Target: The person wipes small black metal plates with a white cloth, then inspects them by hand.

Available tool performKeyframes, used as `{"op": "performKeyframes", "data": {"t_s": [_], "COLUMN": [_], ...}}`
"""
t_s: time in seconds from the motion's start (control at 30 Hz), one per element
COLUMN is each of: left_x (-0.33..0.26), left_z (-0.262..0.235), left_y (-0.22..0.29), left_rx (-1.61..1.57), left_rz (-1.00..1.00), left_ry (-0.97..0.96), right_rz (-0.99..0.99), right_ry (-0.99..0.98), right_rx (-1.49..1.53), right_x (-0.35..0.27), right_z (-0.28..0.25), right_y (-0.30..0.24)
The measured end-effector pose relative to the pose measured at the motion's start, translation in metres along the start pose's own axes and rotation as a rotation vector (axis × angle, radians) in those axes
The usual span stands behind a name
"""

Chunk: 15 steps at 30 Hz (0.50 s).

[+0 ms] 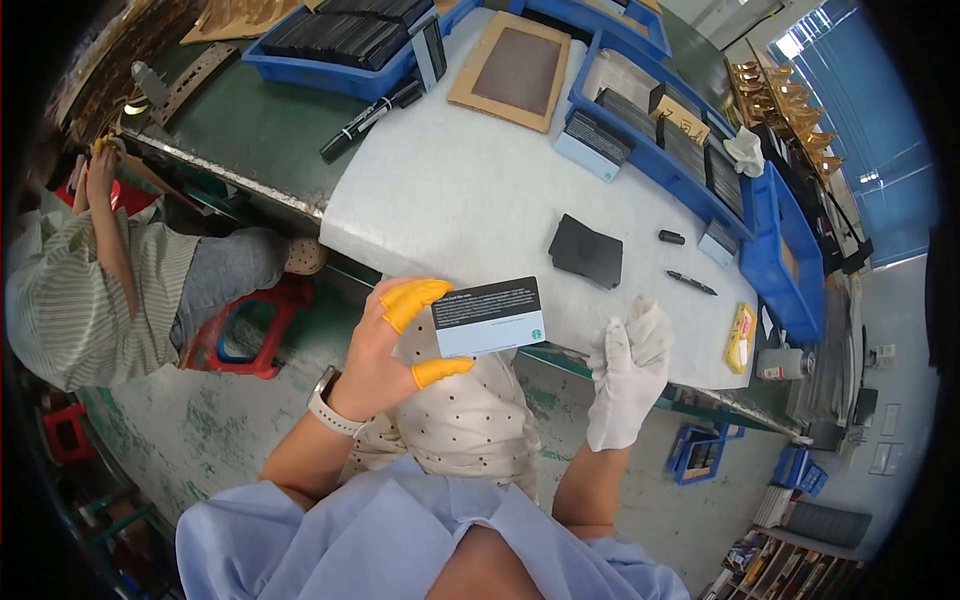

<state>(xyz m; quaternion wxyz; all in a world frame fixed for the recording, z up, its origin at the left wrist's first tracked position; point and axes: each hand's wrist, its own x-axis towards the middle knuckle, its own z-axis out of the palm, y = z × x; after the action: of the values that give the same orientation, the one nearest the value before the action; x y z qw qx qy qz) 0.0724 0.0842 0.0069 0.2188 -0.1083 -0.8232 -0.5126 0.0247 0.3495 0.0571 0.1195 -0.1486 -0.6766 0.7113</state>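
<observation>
My left hand, with yellow finger cots on the thumb and fingers, grips a black and light-blue plastic card by its left side. The card's printed face is turned up in front of my lap. To the right of it, my right hand wears a white glove and hovers by the table's near edge. Its fingers are loosely bent and apart, with nothing visible in them. On the white table covering, a small stack of black cards lies beyond my hands.
Blue trays of cards line the far right. Another blue bin holds black cards at far left. Markers, a yellow packet and a framed brown panel lie about. A co-worker sits at left on a red stool.
</observation>
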Motion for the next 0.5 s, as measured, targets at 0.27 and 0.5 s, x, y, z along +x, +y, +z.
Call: {"op": "performKeyframes", "data": {"t_s": [0.27,0.5], "left_x": [0.06,0.077], "left_z": [-0.043,-0.013], "left_y": [-0.048,-0.034], "left_rx": [0.569,0.372], "left_rz": [0.037,0.146], "left_ry": [-0.083,-0.057], "right_rz": [0.037,-0.084], "right_ry": [0.0,0.071], "right_rx": [-0.039,0.034], "right_x": [0.044,0.1], "right_z": [-0.018,-0.013], "right_y": [0.01,0.03]}}
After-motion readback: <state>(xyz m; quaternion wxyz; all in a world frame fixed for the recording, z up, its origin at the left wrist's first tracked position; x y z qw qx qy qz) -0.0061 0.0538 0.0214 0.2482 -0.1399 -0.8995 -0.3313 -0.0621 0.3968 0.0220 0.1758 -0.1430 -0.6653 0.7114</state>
